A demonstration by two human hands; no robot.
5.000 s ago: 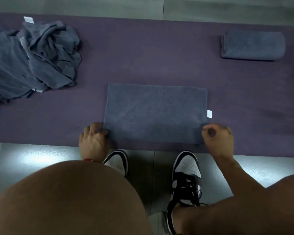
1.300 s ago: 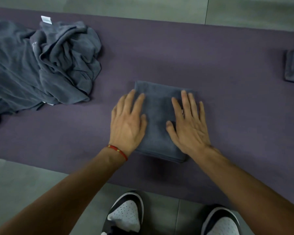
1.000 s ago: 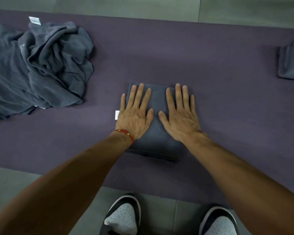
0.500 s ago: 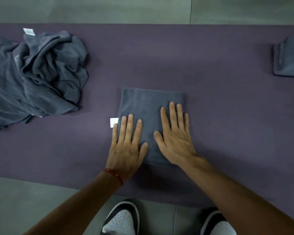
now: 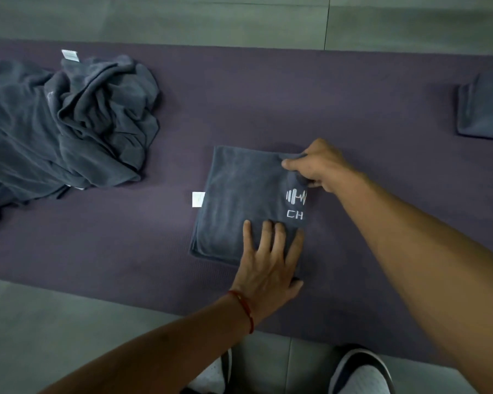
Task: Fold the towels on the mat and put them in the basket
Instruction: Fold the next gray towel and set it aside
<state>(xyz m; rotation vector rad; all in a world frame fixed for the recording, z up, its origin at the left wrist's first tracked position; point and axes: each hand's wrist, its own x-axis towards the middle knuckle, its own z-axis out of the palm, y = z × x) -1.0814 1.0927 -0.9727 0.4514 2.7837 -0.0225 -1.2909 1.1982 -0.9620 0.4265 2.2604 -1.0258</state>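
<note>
A grey towel [image 5: 239, 194], folded into a square, lies in the middle of the purple mat [image 5: 268, 103]. A white logo shows near its right edge and a white tag sticks out on its left. My left hand [image 5: 271, 260] presses flat on the towel's near right corner with straight fingers. My right hand [image 5: 316, 166] pinches the towel's far right corner between thumb and fingers and lifts it a little. A heap of crumpled grey towels [image 5: 63, 123] lies at the mat's left end. No basket is in view.
Another folded grey towel [image 5: 484, 109] lies at the mat's right edge, partly cut off. Grey floor tiles [image 5: 69, 322] run along both long sides of the mat. My two shoes [image 5: 359, 373] stand on the floor at the near edge.
Both hands lay flat on the folded towel half a second ago. Now my right hand has moved to the far right corner and pinches it, and my left hand has slid right.
</note>
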